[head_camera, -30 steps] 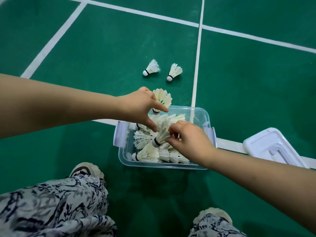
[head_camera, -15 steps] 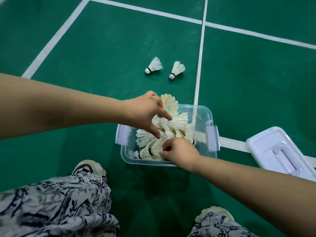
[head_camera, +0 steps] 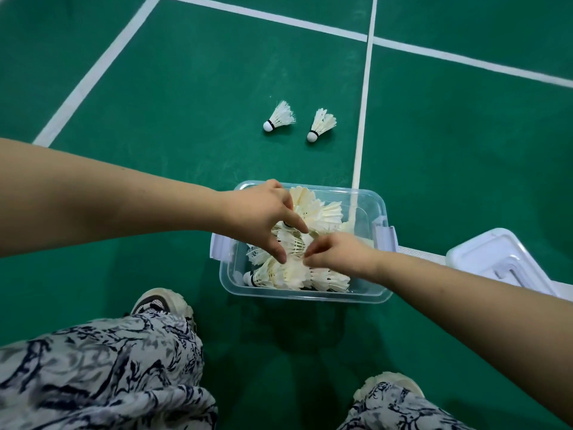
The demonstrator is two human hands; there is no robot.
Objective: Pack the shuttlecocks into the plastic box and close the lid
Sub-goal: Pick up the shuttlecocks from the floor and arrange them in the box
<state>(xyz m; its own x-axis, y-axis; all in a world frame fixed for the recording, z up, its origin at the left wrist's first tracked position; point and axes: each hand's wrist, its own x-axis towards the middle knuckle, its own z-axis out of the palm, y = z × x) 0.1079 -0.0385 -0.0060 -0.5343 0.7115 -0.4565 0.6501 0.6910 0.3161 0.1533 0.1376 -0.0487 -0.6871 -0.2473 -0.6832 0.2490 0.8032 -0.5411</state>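
Observation:
A clear plastic box [head_camera: 376, 297] with white side latches stands on the green floor, holding several white feather shuttlecocks [head_camera: 322, 212]. My left hand [head_camera: 260, 218] reaches in from the left. Its thumb and forefinger straddle a shuttlecock [head_camera: 294, 243] on top of the pile. My right hand [head_camera: 339, 256] comes in from the right with curled fingers pinching the feathers of that same shuttlecock. Two loose shuttlecocks [head_camera: 279, 117] [head_camera: 322, 124] lie on the floor beyond the box. The white lid [head_camera: 483, 259] lies upside down to the right of the box.
White court lines [head_camera: 361, 125] cross the green floor, and one passes under the box. My patterned trouser legs [head_camera: 102, 373] and two pale shoes [head_camera: 161, 302] are at the near edge, close to the box.
My left hand has come down from the box's far rim into the pile with its shuttlecock. My right hand has moved from the near side to the middle, meeting the left.

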